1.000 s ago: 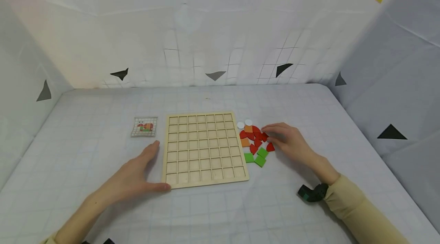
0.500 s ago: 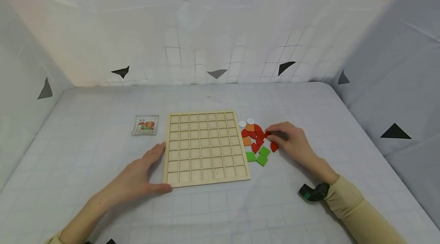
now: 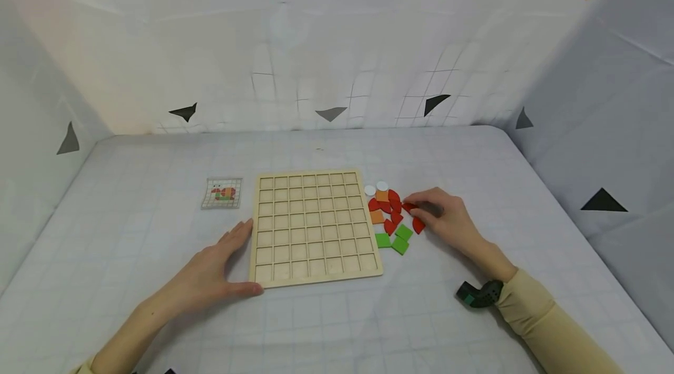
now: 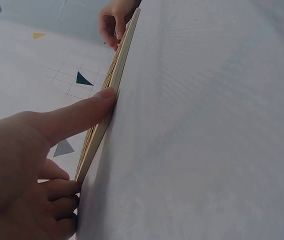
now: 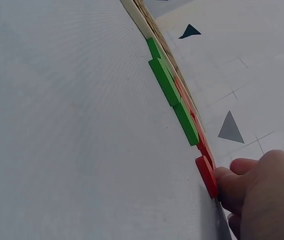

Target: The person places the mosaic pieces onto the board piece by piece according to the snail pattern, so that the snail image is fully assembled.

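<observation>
A square wooden grid board [image 3: 317, 226] lies on the table, its cells bare. My left hand [image 3: 205, 274] rests at its left side, thumb by the near left corner and fingertips against the left edge; in the left wrist view the thumb [image 4: 82, 116] touches the board's rim. Right of the board, my right hand [image 3: 444, 217] pinches a red wedge-shaped tile [image 3: 408, 208] between thumb and fingers, low over the pile. Around it lie several red rounded tiles [image 3: 390, 227], green square tiles [image 3: 400, 245], two orange squares [image 3: 377, 217] and two white discs [image 3: 382, 186].
A small card [image 3: 222, 193] with a gridded picture in red, orange and green lies left of the board. Another red tile [image 3: 418, 225] sits just under the right hand. White cloth walls stand behind and at both sides of the table.
My right hand's fingertips have closed on a red tile at the pile's right side and drawn it slightly. The left fingers have come against the board's left edge.
</observation>
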`<state>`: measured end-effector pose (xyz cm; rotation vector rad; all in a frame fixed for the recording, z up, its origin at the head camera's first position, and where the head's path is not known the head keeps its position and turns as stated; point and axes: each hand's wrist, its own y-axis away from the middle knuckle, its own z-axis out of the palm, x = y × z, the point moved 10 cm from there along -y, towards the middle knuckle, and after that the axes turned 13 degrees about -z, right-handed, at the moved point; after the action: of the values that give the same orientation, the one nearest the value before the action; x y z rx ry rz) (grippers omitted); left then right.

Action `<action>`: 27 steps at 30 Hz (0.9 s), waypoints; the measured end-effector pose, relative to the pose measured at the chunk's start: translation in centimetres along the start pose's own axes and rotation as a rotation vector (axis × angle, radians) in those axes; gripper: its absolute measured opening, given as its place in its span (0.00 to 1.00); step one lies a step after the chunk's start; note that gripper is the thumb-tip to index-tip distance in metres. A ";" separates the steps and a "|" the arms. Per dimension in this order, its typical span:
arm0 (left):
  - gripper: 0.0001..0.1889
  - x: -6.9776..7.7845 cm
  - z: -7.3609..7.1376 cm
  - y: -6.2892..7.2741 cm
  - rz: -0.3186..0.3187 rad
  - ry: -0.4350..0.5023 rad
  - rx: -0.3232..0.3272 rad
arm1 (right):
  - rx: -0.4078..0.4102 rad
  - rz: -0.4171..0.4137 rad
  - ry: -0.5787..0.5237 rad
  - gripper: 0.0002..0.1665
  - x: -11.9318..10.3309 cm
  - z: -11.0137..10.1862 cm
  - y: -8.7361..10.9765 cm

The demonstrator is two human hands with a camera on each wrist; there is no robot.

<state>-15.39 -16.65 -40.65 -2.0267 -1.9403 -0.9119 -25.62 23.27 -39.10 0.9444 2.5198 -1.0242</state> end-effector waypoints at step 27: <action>0.61 0.2 0.2 0.1 0.033 0.041 -0.021 | 0.017 -0.050 0.024 0.22 -0.5 -0.1 -0.2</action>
<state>-15.24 -16.42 -40.68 -2.0283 -1.8785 -0.9632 -25.43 22.98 -38.70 0.9082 2.5699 -1.0571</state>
